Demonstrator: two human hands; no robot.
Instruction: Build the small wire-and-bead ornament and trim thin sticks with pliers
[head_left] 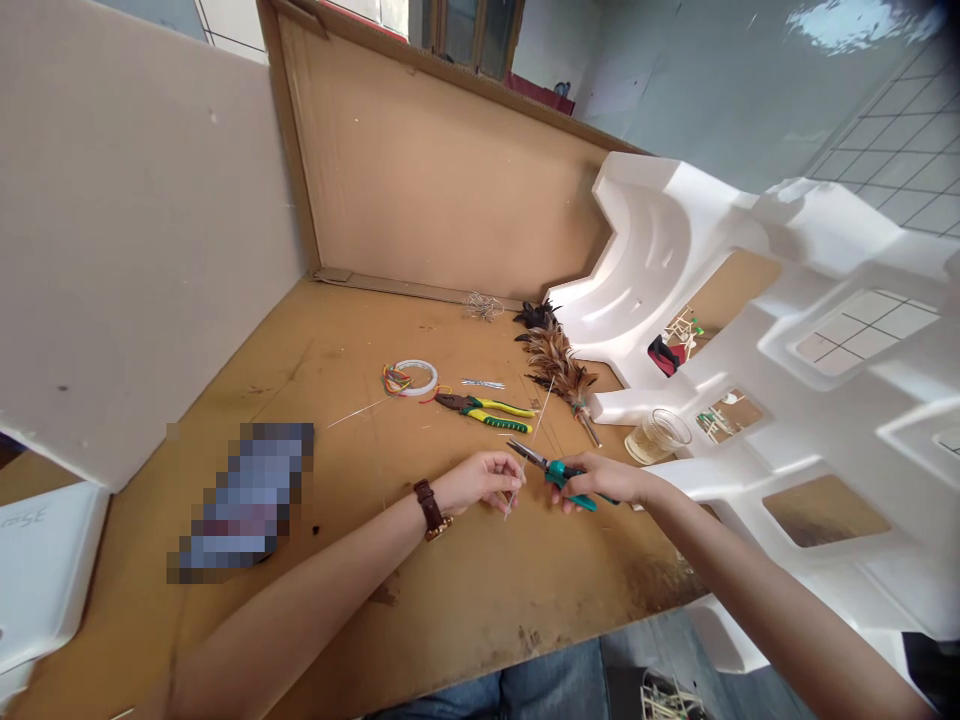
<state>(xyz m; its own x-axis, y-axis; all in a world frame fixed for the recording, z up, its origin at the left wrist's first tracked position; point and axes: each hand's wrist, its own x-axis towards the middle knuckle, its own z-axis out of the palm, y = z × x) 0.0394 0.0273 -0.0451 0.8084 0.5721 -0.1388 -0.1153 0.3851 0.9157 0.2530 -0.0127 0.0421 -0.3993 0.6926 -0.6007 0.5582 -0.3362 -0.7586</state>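
My left hand (489,480), with a watch on its wrist, is closed in a pinch on a thin pale wire-like strand (507,512). My right hand (589,482) is wrapped round the teal handles of long-nose pliers (556,470). The pliers' slim jaws point left and lie close to my left fingertips; whether they touch the strand I cannot tell. Beyond my hands lie combination pliers (495,409) with yellow and green handles. Near them are a few short thin pieces (482,383) and a white ring (427,378) with coloured strands at its left side.
A brown feather duster (559,360) lies at the back right, near a tangle of thin wire (482,306). A clear glass (658,437) stands by the white moulded panel (720,300). At left on the cardboard surface (330,610) is a pixelated dark object (244,500).
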